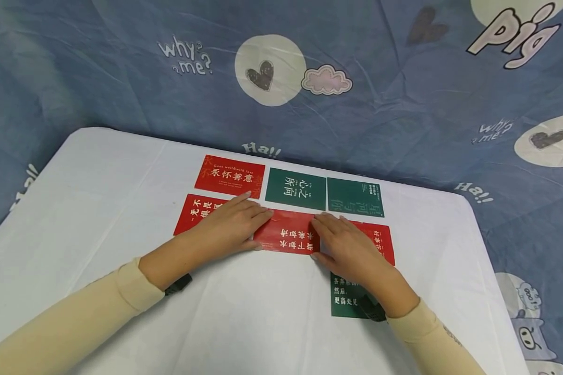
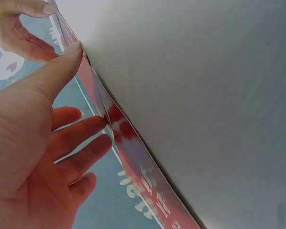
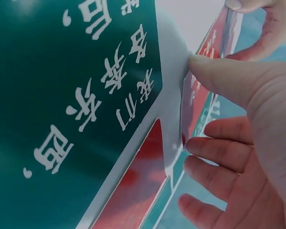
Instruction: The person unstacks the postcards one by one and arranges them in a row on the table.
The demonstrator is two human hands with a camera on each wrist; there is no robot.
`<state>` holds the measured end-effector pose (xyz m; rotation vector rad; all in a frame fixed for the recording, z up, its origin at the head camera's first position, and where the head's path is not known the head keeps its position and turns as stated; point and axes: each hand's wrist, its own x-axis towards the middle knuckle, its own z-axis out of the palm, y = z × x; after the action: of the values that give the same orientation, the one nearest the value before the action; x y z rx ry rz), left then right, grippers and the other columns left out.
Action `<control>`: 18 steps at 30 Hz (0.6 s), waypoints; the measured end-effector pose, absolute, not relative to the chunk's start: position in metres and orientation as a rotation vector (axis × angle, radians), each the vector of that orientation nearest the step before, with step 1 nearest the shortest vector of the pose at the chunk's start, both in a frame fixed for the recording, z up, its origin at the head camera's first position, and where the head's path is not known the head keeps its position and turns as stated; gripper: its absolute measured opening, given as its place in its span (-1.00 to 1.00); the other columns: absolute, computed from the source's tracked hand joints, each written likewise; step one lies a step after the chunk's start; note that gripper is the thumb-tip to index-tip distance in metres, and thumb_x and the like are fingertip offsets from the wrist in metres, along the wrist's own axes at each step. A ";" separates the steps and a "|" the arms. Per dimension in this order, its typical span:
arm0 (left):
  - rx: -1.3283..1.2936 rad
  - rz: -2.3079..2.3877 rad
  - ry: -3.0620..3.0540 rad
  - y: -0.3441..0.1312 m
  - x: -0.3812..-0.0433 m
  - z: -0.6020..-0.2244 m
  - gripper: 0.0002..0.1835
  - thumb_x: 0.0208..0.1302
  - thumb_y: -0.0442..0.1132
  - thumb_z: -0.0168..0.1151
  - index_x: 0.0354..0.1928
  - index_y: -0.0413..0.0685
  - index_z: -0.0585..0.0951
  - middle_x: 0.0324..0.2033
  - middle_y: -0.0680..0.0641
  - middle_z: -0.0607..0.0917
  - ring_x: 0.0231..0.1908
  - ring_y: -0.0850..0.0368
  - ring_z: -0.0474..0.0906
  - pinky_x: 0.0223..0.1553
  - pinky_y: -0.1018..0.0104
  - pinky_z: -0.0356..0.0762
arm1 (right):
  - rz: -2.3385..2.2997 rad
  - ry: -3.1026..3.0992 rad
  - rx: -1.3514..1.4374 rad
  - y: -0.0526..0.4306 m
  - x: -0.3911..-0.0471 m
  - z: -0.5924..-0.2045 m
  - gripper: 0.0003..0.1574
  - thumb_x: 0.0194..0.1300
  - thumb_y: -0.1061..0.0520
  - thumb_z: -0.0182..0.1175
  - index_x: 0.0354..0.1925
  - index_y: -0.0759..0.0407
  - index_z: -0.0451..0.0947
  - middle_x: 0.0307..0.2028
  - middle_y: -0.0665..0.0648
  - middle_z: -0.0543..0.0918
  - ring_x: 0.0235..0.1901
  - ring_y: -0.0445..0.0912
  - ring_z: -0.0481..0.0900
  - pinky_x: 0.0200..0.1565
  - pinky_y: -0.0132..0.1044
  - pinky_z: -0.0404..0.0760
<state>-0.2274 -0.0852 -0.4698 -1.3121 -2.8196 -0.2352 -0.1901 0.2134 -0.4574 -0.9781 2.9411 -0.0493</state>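
A red card [image 1: 286, 234] with white Chinese characters is at the middle of the group, held at both ends. My left hand [image 1: 232, 224] grips its left end, thumb at the near edge and fingers toward the far edge. At the right end, my right hand [image 1: 349, 247] holds it the same way; the right wrist view shows the thumb [image 3: 214, 69] on the near edge. Partly under my left hand and forearm lies another red card [image 1: 190, 212]. A third red card [image 1: 386, 242] is half covered by my right hand, and a green card [image 1: 344, 304] lies below that wrist.
Along the far side of the white table [image 1: 244, 323] lie a red card [image 1: 230, 177] and two green cards, one in the middle [image 1: 295, 188] and one at the right [image 1: 355, 198]. A blue printed cloth [image 1: 380, 104] hangs behind the table's far edge.
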 end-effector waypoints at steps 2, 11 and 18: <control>-1.311 -0.254 -2.811 -0.086 -0.226 -0.469 -0.14 0.17 0.11 0.57 0.42 -0.19 0.52 0.26 -0.16 0.66 0.27 -0.14 0.55 0.54 -0.13 0.11 | -0.072 2.949 -0.973 0.214 -0.189 -0.456 0.10 0.13 -0.17 0.59 0.46 0.28 0.42 0.37 0.26 0.53 0.42 0.17 0.42 0.40 0.11 0.41; -1.180 -0.454 -2.842 -0.104 -0.220 -0.453 -0.15 0.24 0.13 0.52 0.46 -0.14 0.48 0.33 -0.15 0.58 0.38 -0.13 0.44 0.57 -0.09 -0.01 | -0.174 2.994 -0.841 0.231 -0.174 -0.437 0.07 0.23 -0.24 0.50 0.51 0.20 0.37 0.47 0.24 0.41 0.49 0.16 0.32 0.34 0.15 0.48; -0.984 -0.532 -2.839 -0.146 -0.211 -0.442 -0.04 0.19 0.14 0.55 0.52 -0.15 0.39 0.43 -0.19 0.48 0.45 -0.17 0.34 0.58 -0.09 -0.02 | -0.237 3.090 -0.740 0.265 -0.156 -0.416 0.13 0.27 -0.28 0.44 0.56 0.22 0.27 0.56 0.24 0.27 0.55 0.19 0.16 0.44 0.23 0.30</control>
<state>-0.2108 -0.1455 -0.4416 -0.9837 -2.8394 -0.5322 -0.1557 0.2651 -0.4165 -0.7404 3.0903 -0.2369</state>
